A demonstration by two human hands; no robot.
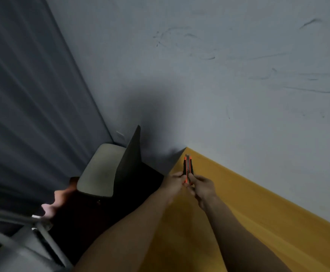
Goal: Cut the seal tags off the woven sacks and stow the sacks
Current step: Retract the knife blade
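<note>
Grip: left hand [175,182] and right hand [202,186], fingers of both curled and clamped on the near end of one orange-and-black cutter [187,166], tip pointing toward the wall. Position: lower centre of frame, over the far corner of a yellow bench [238,222]. Blade detail too blurred to tell. Left of bench: chair [101,171], pale seat, dark back. Behind: scuffed grey wall [199,75].
</note>
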